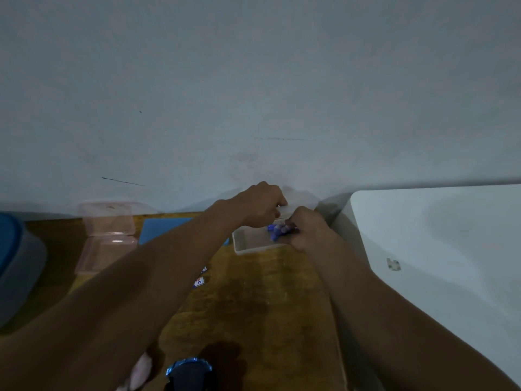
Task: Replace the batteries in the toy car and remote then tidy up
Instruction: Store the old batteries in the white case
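Note:
A small white tray point(248, 244) sits at the far end of the wooden table point(253, 300), against the wall. My right hand point(307, 230) is over its right side, closed on several blue batteries point(277, 230). Above the tray's far edge my left hand point(262, 204) is closed, gripping the tray's back rim as far as I can tell. A blue and dark toy point(189, 373), probably the car, lies at the near edge, partly cut off. A torn battery wrapper point(199, 280) peeks out beside my left forearm.
A clear pink box point(107, 221) with its lid open stands at the back left. A blue mat point(160, 228) lies next to it. A blue-lidded container point(14, 258) is at the far left. A white cabinet point(437, 249) borders the table on the right.

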{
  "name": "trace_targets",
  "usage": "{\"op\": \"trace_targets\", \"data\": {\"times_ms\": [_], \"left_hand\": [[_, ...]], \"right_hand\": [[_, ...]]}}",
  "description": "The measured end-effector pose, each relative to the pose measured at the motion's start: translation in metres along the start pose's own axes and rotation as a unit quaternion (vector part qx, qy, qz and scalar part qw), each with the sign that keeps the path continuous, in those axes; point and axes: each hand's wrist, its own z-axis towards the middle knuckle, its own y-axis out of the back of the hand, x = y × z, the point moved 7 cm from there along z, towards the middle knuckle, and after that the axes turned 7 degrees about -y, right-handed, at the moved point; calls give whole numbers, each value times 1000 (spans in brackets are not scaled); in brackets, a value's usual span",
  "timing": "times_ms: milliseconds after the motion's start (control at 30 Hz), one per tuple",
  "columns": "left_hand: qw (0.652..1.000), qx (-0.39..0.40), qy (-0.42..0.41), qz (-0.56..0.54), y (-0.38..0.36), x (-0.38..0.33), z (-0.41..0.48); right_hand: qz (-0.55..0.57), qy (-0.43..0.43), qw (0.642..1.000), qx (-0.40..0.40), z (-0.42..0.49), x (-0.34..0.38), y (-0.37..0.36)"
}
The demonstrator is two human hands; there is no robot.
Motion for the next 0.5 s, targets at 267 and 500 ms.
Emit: {"op": "trace_targets", "data": {"times_ms": [267,500], "left_hand": [[1000,12,-8,20,-4,-7,-5],[983,-14,-56,174,-33,-19,-28]], "right_hand": [[-38,62,997,-32,-6,5,38],[-407,404,794,-203,-38,34,55]]}}
